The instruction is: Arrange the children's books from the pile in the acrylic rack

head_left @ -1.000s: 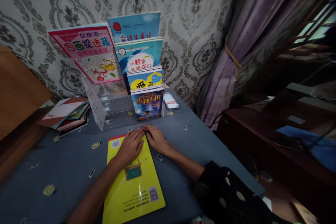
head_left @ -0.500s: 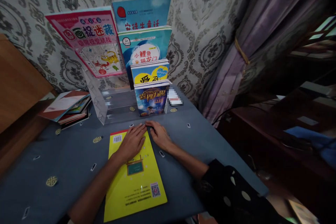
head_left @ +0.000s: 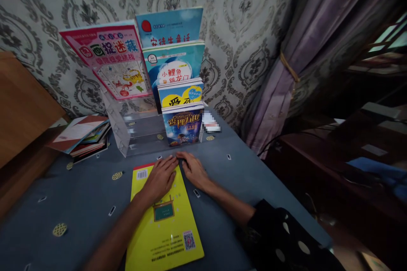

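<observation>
Table-top [head_left: 85, 194], blue-gray with little yellow shapes, spreads out in front of us. On it, close to us, lies a yellow book [head_left: 173, 241], flat and shut, with a red strip at its far end. We see a green board [head_left: 163, 211] drawn on its cover.

Our left hand [head_left: 161, 175] lies palm down on the far part of the book, fingers nearly straight, and it grips nothing. Our right hand [head_left: 194, 171] is just past the book's right edge, fingers softly bent, with their tips by the far right corner, next to the left hand's fingertips (we can't tell if they pinch the corner or just rest there). We see a black sleeve [head_left: 282, 237] with pale spots on our right arm.

Past our hands is a clear stand [head_left: 116, 129]. A pink book [head_left: 108, 59] is on its left. On its right, stepping down toward us, are a blue book [head_left: 173, 25], a teal book [head_left: 173, 61], a yellow-and-blue book [head_left: 179, 94] and a dark blue book [head_left: 182, 127]. Left of the stand sits a messy pile of books [head_left: 85, 137].
</observation>
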Demonstrator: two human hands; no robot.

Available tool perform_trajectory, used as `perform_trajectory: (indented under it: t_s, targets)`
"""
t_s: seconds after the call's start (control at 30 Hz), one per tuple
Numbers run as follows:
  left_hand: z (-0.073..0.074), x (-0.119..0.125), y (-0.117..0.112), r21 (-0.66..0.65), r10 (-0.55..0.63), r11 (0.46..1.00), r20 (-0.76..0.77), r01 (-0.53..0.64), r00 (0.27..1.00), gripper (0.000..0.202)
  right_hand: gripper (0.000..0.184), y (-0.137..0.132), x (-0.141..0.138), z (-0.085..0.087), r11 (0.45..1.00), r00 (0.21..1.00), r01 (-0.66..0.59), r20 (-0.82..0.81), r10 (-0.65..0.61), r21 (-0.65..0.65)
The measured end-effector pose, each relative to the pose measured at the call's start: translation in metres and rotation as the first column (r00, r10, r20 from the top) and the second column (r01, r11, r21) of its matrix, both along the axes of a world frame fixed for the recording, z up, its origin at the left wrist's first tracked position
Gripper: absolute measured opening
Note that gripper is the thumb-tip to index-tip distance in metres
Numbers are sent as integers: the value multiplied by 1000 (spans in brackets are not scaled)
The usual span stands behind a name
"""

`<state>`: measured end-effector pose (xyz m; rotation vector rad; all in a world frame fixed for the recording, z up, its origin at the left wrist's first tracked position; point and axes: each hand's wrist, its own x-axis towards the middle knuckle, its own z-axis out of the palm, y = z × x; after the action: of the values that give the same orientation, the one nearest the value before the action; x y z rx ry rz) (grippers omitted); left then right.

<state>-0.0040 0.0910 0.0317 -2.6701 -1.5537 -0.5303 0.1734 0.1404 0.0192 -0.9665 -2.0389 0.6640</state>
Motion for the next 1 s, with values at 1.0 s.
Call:
perform_trajectory:
  t_s: [1.0]
  targets:
    - [11, -9, -15, 82, 87, 993, -19, -85, 996, 33, 38, 3, -2, -1, 997, 991, -75, 118, 70, 37]
